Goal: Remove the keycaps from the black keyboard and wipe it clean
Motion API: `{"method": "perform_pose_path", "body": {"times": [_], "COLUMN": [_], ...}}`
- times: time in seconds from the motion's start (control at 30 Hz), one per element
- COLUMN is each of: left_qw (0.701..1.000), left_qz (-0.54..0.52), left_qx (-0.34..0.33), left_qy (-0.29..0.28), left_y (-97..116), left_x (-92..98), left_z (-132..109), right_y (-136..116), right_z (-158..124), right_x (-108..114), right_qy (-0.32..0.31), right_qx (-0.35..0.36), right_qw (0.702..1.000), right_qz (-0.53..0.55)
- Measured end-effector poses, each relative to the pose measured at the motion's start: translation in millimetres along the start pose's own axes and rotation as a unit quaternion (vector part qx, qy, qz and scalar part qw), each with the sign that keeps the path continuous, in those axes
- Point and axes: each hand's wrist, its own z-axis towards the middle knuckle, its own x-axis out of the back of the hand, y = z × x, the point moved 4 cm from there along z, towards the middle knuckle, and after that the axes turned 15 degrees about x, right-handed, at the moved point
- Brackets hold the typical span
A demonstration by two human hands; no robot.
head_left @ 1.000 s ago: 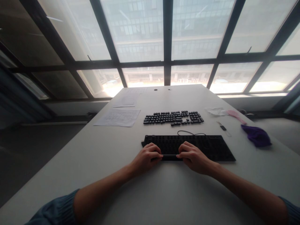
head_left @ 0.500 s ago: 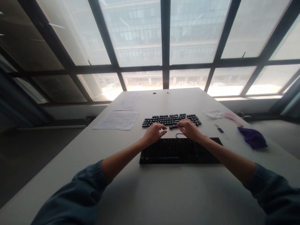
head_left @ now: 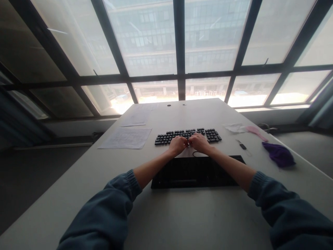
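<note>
Black keycaps [head_left: 213,134] lie in keyboard-like rows on the white table. Nearer to me is a black keyboard base [head_left: 197,173], with a short dark cable loop [head_left: 195,153] at its far edge. My left hand [head_left: 179,145] and my right hand [head_left: 199,142] meet at the front of the keycap rows, fingers curled and fingertips almost touching. A small dark piece, seemingly a keycap, shows between the fingertips; the fingers mostly hide it. My forearms pass over the keyboard base.
Printed sheets [head_left: 125,138] lie on the left. To the right are a crumpled white tissue [head_left: 235,128], a pink strip [head_left: 257,132], a small dark tool with a metal tip and wire loop [head_left: 242,146], and a purple cloth [head_left: 279,155]. Large windows stand beyond the table [head_left: 197,208].
My hands have come together from apart, the left moving right and the right moving left. My left fingers, spread before, are now closed. The view has shifted slightly.
</note>
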Motion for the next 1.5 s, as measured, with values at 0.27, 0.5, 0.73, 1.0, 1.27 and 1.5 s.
{"method": "perform_pose_path", "body": {"times": [0.27,0.5,0.73,1.0,1.27,1.5], "left_qw": [0.982,0.943,0.96,0.965,0.961,0.965], "left_qz": [-0.158,-0.228,-0.217,-0.212,-0.221,-0.204], "left_qx": [-0.044,-0.056,-0.074,-0.096,-0.109,-0.135], "left_qy": [-0.099,-0.234,-0.163,-0.124,-0.128,-0.097], "left_y": [3.9,26.5,28.7,28.3,30.6,31.3], "left_x": [25.2,2.7,-7.1,-6.2,-4.5,-6.6], "left_z": [-55.9,-130.0,-142.6,-147.9,-149.8,-150.0], "right_y": [-20.4,-61.0,-74.5,-79.8,-84.6,-89.5], "right_z": [-65.4,-140.5,-147.4,-147.5,-148.0,-147.8], "right_x": [34.9,37.1,38.1,35.7,35.9,36.1], "right_qy": [0.102,0.021,0.055,0.06,0.078,0.081], "right_qx": [-0.028,-0.076,-0.078,-0.065,-0.04,-0.008], "right_qw": [0.97,0.927,0.927,0.935,0.939,0.951], "right_qz": [0.221,0.367,0.362,0.343,0.332,0.298]}}
